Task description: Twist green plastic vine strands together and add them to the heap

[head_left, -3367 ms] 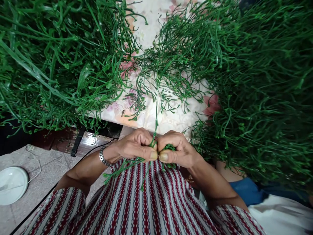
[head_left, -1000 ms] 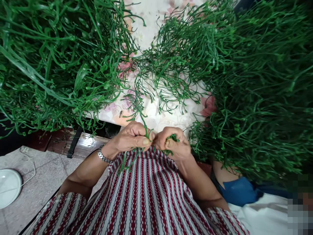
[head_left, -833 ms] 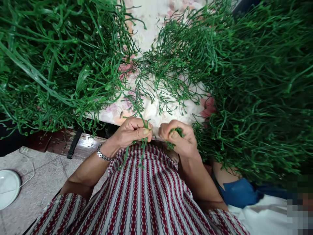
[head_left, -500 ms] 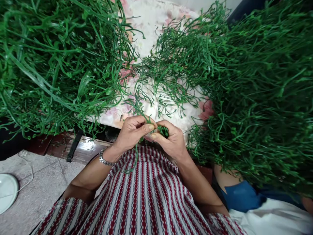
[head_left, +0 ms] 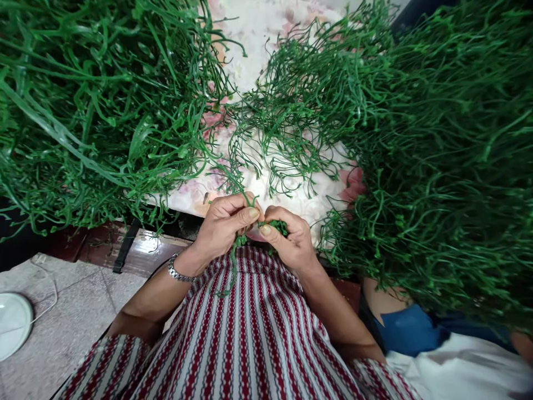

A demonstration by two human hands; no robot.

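Left hand (head_left: 222, 226) and right hand (head_left: 291, 236) have both moved farther toward the table (head_left: 252, 39) since the earliest frame, and the green stem (head_left: 252, 201) that stood straight up from between them has given way to one slanting left. From the left, the large heap of green stems (head_left: 91, 116) lies spread as before. Next comes the left hand, its fingers closed, thumb against forefinger, on the stem just off the table's near edge; a strand (head_left: 234, 265) droops below it over the striped garment (head_left: 250, 322), where more trailing ends showed earlier. The thumb tips are now just beside each other; whether the fingertips touch, I cannot tell. To the right, the right hand's fingers curl around a small green clump (head_left: 279, 226), as they did before. With both hands holding on, the work on this stem seems unfinished, done at the fingertips. Farther right, the thin-stemmed heap (head_left: 437, 155) looks unchanged, with loose sprigs (head_left: 291, 125) reaching left across the table's middle.
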